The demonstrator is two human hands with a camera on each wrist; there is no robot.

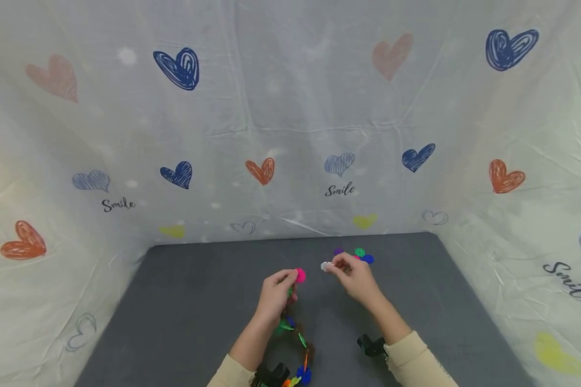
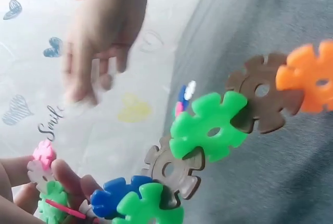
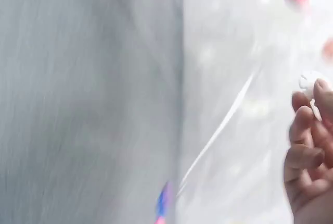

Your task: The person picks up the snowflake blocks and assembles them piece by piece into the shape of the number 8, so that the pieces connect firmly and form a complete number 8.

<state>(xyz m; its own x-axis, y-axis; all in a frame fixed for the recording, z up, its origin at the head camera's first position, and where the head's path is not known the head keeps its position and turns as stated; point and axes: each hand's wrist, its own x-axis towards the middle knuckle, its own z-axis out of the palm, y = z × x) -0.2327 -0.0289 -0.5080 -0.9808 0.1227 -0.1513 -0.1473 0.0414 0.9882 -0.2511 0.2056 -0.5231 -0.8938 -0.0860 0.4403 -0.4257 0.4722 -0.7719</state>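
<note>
Chain [image 2: 200, 122]: near part cut off at head view's lower edge. Probably light, stiff plastic, smooth, apt to part at the slots; best taken by disc rims beside a joint. Left hand [image 1: 272, 296]: clamped on chain's far end, links in palm partly hidden. Pink disc [image 1: 300, 276]: outermost at chain's far end. Right hand [image 1: 360, 279]: right of chain, pinched on white disc [image 1: 325, 266]; possibly a second white piece [image 3: 316, 110], hard to tell. Loose discs [image 1: 368, 259]: beyond chain, rightward, partly behind right hand.
</note>
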